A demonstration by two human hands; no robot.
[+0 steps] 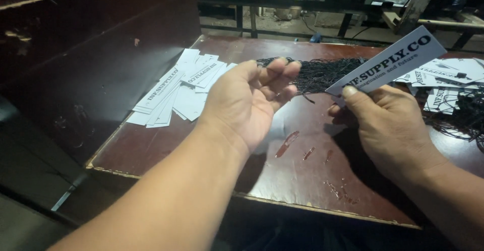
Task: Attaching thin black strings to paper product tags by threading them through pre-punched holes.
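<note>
My right hand [388, 125] pinches a long white card tag [390, 62] with dark print, held tilted up to the right above the table. My left hand [249, 102] is raised beside it, palm toward me, its fingertips closed on thin black strings at the near end of a bundle of black strings [322, 74] lying on the table behind both hands. The tag's lower left end nearly touches the bundle.
A fanned pile of white tags [176, 92] lies at the left on the worn dark-red table [312, 175]. More white tags [448, 74] and loose black strings [466, 115] lie at the right edge. A dark wooden panel [91, 59] stands on the left.
</note>
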